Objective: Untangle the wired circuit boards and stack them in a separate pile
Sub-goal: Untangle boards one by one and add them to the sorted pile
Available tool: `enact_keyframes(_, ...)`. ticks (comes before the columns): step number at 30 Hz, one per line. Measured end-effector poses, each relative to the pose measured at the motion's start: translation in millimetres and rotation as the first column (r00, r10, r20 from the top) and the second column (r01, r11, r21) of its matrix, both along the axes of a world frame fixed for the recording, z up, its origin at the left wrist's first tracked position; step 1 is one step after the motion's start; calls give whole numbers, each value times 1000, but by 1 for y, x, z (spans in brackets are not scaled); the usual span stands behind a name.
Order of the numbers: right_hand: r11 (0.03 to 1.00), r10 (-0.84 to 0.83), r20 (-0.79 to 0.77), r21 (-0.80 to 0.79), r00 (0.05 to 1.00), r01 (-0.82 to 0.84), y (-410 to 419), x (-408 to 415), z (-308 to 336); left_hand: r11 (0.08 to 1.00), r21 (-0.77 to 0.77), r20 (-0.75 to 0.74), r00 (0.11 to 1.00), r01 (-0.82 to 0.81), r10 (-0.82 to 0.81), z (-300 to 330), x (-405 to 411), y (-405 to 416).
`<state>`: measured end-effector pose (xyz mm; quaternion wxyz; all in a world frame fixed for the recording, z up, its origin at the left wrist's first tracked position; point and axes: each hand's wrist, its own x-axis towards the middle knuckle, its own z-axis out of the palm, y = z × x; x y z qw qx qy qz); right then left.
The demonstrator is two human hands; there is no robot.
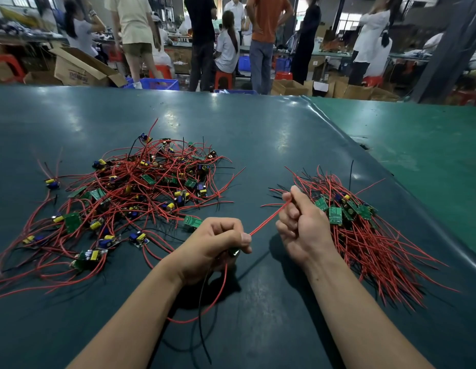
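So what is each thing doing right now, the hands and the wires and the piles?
left hand: curled round a small board, pinching the red wire.
right hand: pinching the same wire farther along.
red wire: stretched straight between the hands.
tangled heap: jumbled, still knotted.
sorted pile: boards together, wires combed one way.

Tangled red-wired boards lie left; neater pile right (boards prob. stacked).

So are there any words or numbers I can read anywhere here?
Cardboard box: dark printed letters on its side, too blurred to read.
Green boards: pale markings, too small to read.
Yellow parts on the boards: no print legible.
Nothing else with writing shows, so no word can be quoted.
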<state>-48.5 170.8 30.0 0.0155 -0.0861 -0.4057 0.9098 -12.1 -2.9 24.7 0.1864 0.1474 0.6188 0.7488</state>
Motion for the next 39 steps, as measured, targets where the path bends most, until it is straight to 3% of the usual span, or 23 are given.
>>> enact_keyframes(4,990,-132,7,-57,991,132,9,-4,0,995,101,32,999,6,-10,-3,0,-4)
enact_keyframes(6,987,-153,-11,-51,988,152,11,-3,0,987,147,42,997,-69,63,-3,0,-4)
enact_keyframes(9,976,-5,-39,220,999,14,-2,5,-2,937,198,54,957,-288,283,-1,-6,2)
enact_keyframes(11,873,187,-7,460,982,-163,-13,14,-2,877,222,50,903,-427,427,1,-9,3)
enact_keyframes(13,752,370,-30,596,928,-281,-20,22,-3,861,193,-38,873,-471,486,0,-10,3)
enact_keyframes(16,694,462,-82,653,883,-303,-23,28,-6,884,30,-293,841,-467,454,-4,-7,7)
enact_keyframes(24,641,531,55,627,846,-443,-14,30,-1,941,0,-263,908,-339,327,-4,-7,3)
enact_keyframes(26,715,461,7,590,888,-375,-14,28,2,886,3,-293,846,-465,445,-4,-9,3)
enact_keyframes(29,904,218,-119,398,969,-154,-12,24,12,707,55,-369,644,-705,670,-4,-15,-3)
enact_keyframes(32,983,-30,-213,168,976,67,-3,21,22,549,55,-454,469,-834,758,-7,-20,-12)
enact_keyframes(36,942,-316,-142,-160,938,294,11,18,27,484,23,-509,407,-875,759,-11,-22,-15)
enact_keyframes(39,873,-449,-23,-226,893,433,16,16,25,450,-30,-557,388,-893,734,-12,-22,-15)
